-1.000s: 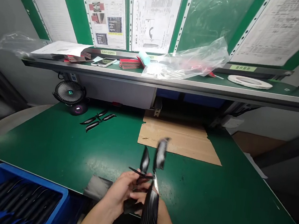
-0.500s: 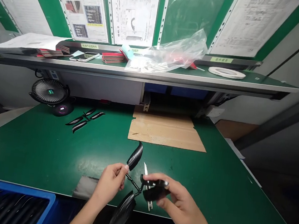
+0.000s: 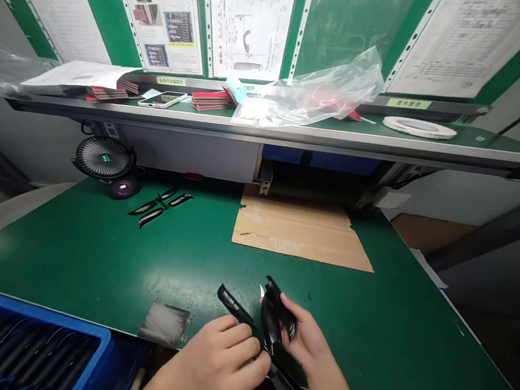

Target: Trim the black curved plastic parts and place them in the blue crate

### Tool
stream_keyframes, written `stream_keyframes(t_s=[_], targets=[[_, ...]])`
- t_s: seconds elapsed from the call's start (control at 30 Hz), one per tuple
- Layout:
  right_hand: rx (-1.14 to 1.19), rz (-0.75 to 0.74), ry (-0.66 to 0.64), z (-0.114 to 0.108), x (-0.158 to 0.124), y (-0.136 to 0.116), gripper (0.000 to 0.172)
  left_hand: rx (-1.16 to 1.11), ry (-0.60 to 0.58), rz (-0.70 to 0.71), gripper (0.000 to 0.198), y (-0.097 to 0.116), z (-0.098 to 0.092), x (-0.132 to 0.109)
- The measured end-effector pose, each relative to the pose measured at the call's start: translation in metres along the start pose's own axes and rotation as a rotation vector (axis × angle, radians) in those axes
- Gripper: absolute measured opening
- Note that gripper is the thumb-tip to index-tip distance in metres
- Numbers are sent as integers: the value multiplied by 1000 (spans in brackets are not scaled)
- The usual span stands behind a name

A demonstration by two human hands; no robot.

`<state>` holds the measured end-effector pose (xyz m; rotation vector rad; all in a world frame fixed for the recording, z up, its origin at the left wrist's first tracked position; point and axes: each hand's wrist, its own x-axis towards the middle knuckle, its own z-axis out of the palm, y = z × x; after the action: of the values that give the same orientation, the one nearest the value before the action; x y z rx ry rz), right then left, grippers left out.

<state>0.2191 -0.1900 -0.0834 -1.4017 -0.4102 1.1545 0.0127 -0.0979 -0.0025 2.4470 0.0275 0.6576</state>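
Both my hands work close together over the near edge of the green bench (image 3: 93, 257). My left hand (image 3: 222, 363) is closed round the thin stem of a black plastic part (image 3: 235, 305) made of curved, leaf-shaped pieces joined on a runner. My right hand (image 3: 304, 341) grips one curved black piece (image 3: 271, 318) of the same part, and a small knife blade (image 3: 261, 291) sticks up beside it from that hand. A long black piece hangs down below the hands towards me.
Several loose black leaf-shaped pieces (image 3: 158, 205) lie at the back left near a small fan (image 3: 103, 157). A cardboard sheet (image 3: 300, 234) lies mid-bench, a grey patch (image 3: 164, 324) at the front edge. A blue bin (image 3: 21, 349) of black parts stands lower left. The shelf holds a phone (image 3: 162, 99), plastic bag (image 3: 313, 95) and tape roll (image 3: 418, 127).
My hands have drawn together and lowered towards the bench. The black part, spread upright between them before, is now bunched between both hands, with the left hand shifted onto its stem.
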Motion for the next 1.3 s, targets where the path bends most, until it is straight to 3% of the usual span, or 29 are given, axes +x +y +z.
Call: stream_keyframes(t_s=[0.1, 0.23, 0.33, 0.43, 0.5, 0.57, 0.63, 0.7, 0.77, 0.83, 0.97, 1.0, 1.07, 1.13, 1.2, 1.3], targets=[[-375, -205, 189, -24, 20, -13, 33, -82, 129, -227, 22, -13, 6, -7], [-560, -336, 365, -43, 49, -10, 18, -624, 307, -758, 29, -34, 14, -9], [-624, -374, 433, -38, 52, 1, 21, -958, 449, -963, 43, -42, 14, -5], [-623, -366, 461, -13, 31, 10, 38, -1031, 579, -1059, 48, -45, 10, -4], [-524, -302, 340, 12, 8, 13, 45, -1017, 603, -1092, 48, -47, 8, -5], [-260, -159, 38, 38, -15, 12, 49, -985, 587, -1082, 46, -51, 7, -6], [75, 11, -261, 60, -32, 11, 50, -907, 574, -1011, 44, -53, 8, -8], [315, 147, -379, 73, -42, 10, 49, -754, 580, -902, 38, -52, 8, -10], [409, 211, -407, 76, -45, 7, 49, -607, 584, -822, 32, -50, 8, -11], [309, 159, -430, 71, -47, 2, 48, -591, 566, -819, 31, -46, 7, -11], [-478, -285, -284, 55, -45, -19, 14, -813, 510, -938, 39, -42, 9, -10], [-696, -409, -246, 51, -44, -25, 15, -853, 504, -963, 40, -43, 10, -11], [-1037, -627, -233, 46, -40, -32, 32, -909, 506, -1006, 42, -45, 12, -14], [-1210, -786, -254, 43, -36, -37, 45, -943, 522, -1048, 42, -49, 12, -19], [-1198, -841, -247, 43, -33, -40, 48, -957, 556, -1065, 41, -54, 8, -23], [-749, -672, -123, 48, -28, -48, 24, -936, 517, -993, 37, -53, 0, -28]])
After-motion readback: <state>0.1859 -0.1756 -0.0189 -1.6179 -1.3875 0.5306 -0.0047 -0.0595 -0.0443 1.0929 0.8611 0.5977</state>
